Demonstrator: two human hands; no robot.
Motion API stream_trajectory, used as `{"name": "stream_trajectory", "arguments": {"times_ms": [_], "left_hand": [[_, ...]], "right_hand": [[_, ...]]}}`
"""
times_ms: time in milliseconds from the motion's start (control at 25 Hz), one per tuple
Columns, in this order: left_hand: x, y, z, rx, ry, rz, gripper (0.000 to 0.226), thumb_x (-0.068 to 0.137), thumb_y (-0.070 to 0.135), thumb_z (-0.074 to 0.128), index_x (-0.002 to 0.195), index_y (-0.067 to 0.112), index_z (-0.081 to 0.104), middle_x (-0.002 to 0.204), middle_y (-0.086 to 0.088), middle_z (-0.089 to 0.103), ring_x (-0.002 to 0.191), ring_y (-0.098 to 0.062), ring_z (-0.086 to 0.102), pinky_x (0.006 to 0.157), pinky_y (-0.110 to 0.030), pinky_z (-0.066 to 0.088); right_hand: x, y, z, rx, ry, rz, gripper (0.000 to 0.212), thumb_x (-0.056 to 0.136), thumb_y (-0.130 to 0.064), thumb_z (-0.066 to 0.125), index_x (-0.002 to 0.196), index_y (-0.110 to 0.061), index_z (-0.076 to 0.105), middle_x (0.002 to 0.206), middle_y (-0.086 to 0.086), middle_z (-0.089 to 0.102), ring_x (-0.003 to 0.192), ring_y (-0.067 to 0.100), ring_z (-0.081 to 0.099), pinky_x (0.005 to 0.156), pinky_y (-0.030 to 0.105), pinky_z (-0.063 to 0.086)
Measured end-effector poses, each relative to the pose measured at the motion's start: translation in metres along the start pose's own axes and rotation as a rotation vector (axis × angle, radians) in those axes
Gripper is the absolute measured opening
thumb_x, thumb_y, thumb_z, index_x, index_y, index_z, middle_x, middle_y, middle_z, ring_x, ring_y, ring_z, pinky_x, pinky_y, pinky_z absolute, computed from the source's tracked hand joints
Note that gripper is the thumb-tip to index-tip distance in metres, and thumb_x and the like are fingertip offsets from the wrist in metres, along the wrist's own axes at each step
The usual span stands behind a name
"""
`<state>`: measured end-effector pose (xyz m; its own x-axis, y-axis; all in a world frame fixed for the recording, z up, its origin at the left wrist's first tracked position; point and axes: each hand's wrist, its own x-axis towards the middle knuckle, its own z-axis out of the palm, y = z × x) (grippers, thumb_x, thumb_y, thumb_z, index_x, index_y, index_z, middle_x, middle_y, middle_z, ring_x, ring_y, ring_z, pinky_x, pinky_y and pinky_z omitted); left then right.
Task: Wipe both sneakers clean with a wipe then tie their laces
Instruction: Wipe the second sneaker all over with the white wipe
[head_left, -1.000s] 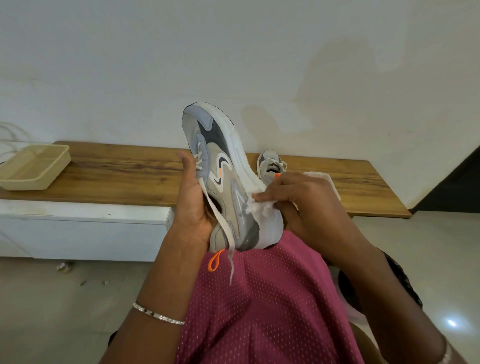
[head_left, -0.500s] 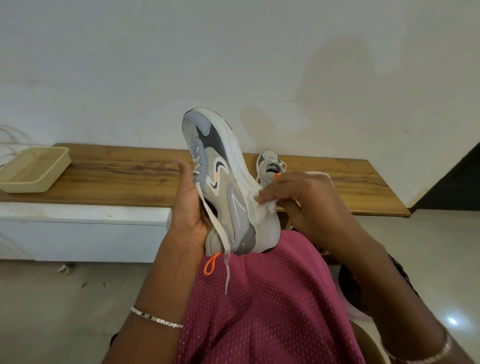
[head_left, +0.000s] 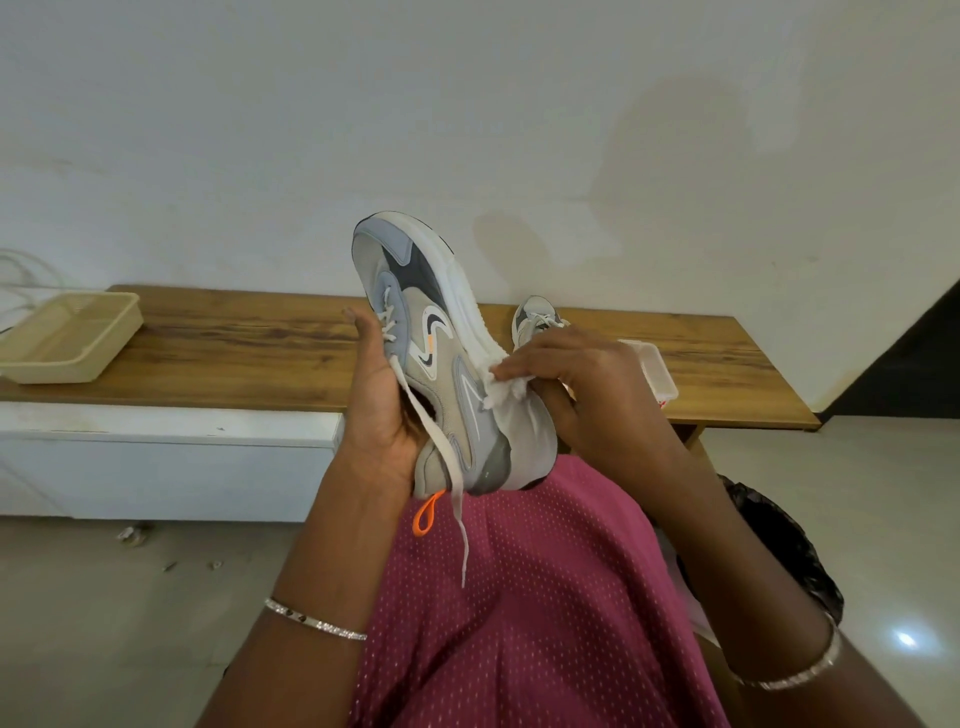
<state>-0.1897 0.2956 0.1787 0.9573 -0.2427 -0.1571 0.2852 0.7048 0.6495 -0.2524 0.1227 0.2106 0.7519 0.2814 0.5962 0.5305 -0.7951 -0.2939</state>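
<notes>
Left hand (head_left: 382, 410) grips the grey-beige sneaker (head_left: 441, 364) w/ white sole at its opening, toe up, heel on the lap (head_left: 519, 597) — turning the sole's edge toward the right hand (head_left: 597, 379), whose fingers pinch a crumpled white wipe (head_left: 498, 387) against it. Matching 2nd sneaker (head_left: 535, 319) waits near the back edge of the wooden counter (head_left: 260, 353).

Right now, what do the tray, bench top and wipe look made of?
Tray: beige plastic, matte, judging by its moulded rim.
Bench top: wood or wood-look laminate, satin; grain shows, but which of the two is unclear.
Wipe: white tissue or nonwoven, soft, with frayed, fluffy edges.
</notes>
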Motion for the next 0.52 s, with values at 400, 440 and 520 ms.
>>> {"name": "stream_trajectory", "arguments": {"times_ms": [400,440,520], "left_hand": [[0.001,-0.003,0.001,-0.031,0.037,-0.053,0.086,0.082,0.083,0.037,0.138,0.021,0.057,0.132,-0.016,0.063,0.116,-0.034,0.064,0.091,-0.050,0.054],[0.000,-0.005,0.002,-0.035,0.018,-0.066,0.087,0.082,0.083,0.037,0.139,0.020,0.055,0.132,-0.017,0.063,0.115,-0.034,0.064,0.090,-0.049,0.054],[-0.004,-0.006,0.004,-0.047,-0.021,-0.106,0.088,0.082,0.083,0.038,0.141,0.019,0.052,0.115,-0.016,0.070,0.099,-0.030,0.070,0.079,-0.043,0.058]], "right_hand": [[-0.036,-0.029,0.018,0.042,0.100,0.095,0.026,0.084,0.001,0.068,0.104,-0.015,0.076,0.101,-0.001,0.072,0.095,0.015,0.064,0.077,0.033,0.055],[-0.031,-0.033,0.022,0.061,0.117,0.077,0.025,0.086,-0.001,0.065,0.103,-0.015,0.076,0.101,0.000,0.071,0.095,0.015,0.063,0.079,0.030,0.053],[-0.019,-0.037,0.027,0.104,0.123,0.061,0.022,0.087,-0.002,0.063,0.101,-0.013,0.076,0.100,0.001,0.071,0.095,0.015,0.062,0.082,0.024,0.048]]}}
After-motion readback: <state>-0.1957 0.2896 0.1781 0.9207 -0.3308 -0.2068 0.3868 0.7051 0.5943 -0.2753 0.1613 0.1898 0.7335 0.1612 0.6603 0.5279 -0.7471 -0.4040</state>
